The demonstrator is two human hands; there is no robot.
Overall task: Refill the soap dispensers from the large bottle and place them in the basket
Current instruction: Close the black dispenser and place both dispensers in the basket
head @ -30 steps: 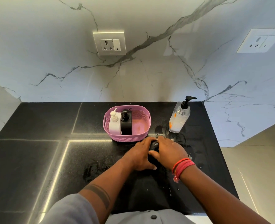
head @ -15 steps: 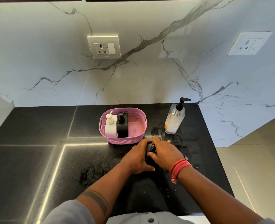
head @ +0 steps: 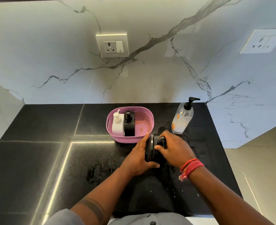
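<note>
With the left hand (head: 138,158) gripping the black square plastic dispenser (head: 150,151) steady near the black stone counter's (head: 36,159) back edge, the right hand's (head: 174,150) fingers, closed on its black pump cap (head: 161,140), should seat it squarely before twisting.

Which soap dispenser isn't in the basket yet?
The black dispenser on the counter, gripped by the left hand and right hand. The white dispenser and the other black one stand in the basket.

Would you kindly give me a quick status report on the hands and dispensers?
Left hand grips black dispenser body; right hand on its pump. White dispenser and second black dispenser in pink basket. Basket's right side free; large bottle stands clear.
</note>
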